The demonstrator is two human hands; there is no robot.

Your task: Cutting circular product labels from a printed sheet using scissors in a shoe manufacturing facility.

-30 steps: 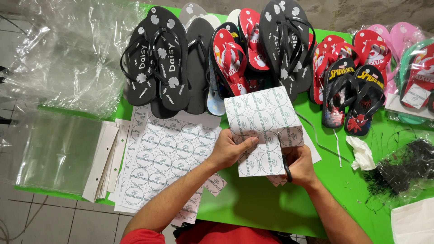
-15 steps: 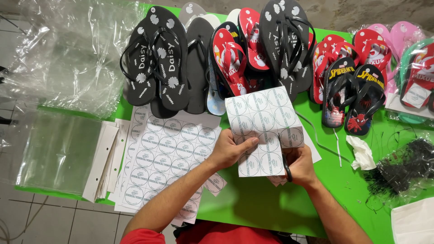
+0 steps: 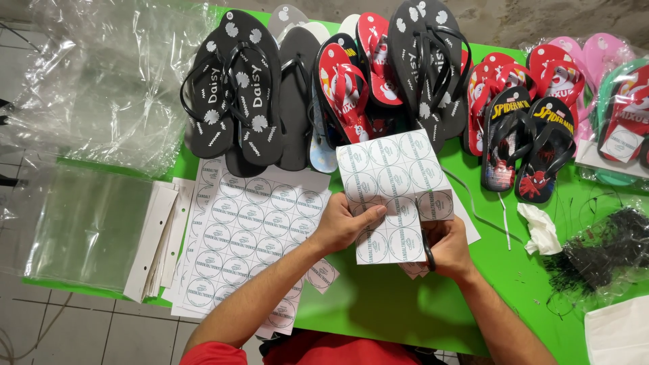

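Overall, a green table (image 3: pixel 378 318) is seen from above, with clear plastic sheeting (image 3: pixel 101 88) heaped at the far left and a stack of flat clear bags (image 3: pixel 88 230) laid nearer on the left. Along the far edge a row of flip-flops is arranged: black pairs with white flower marks (image 3: pixel 233 94), red ones with cartoon figures (image 3: pixel 351 81), black-and-red ones (image 3: pixel 527 142) further right, and pink and green ones (image 3: pixel 608 74) at the far right. A pile of uncut label sheets (image 3: pixel 250 230), printed with rows of round labels, is spread on the table left of centre. A dark tangle of thin black ties (image 3: pixel 608 250) and a crumpled white scrap (image 3: pixel 539 228) are noted at the right.

One label sheet (image 3: pixel 395 182) is held up at the centre, above the table. The left hand (image 3: pixel 345 226) is closed on its near left edge, thumb on top. The right hand (image 3: pixel 447 247) is wrapped around black-handled scissors (image 3: pixel 428 251) at the sheet's near right edge; whether the blades are open cannot be told.

Compared with the earlier frames, no shift is recorded: sheet, hands and scissors are found in the same places.
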